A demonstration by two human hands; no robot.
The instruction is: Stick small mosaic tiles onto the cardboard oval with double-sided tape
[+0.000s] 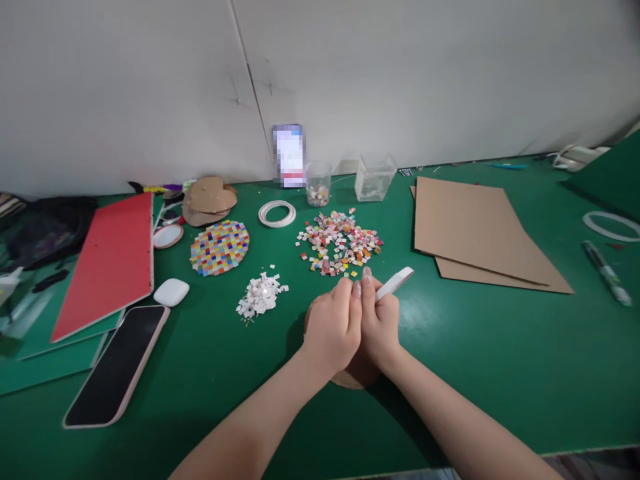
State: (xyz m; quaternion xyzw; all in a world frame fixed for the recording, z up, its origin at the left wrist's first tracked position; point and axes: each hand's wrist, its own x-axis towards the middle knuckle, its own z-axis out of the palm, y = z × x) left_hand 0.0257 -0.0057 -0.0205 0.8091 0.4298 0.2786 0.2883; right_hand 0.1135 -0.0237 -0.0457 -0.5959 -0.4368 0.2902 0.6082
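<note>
Both my hands are together over a round piece of brown cardboard (pixel 354 375) on the green table. My right hand (pixel 381 327) is closed around what looks like a roll of white tape (pixel 395 284), seen edge-on and sticking out to the right between thumb and fingers. My left hand (pixel 330 330) is closed beside it, fingertips touching the right hand; whatever it pinches is hidden. Just beyond the hands lies a loose pile of coloured mosaic tiles (pixel 345 243). White tile bits (pixel 260 295) are heaped to the left.
A tile-covered disc (pixel 220 248), tape roll (pixel 277 214), dark phone (pixel 120 367), white case (pixel 171 292) and red board (pixel 113 260) lie left. Behind stand a lit phone (pixel 290 157), a cup (pixel 319 183) and a clear box (pixel 374 179). Cardboard sheets (pixel 475 227) and a pen (pixel 607 273) lie right.
</note>
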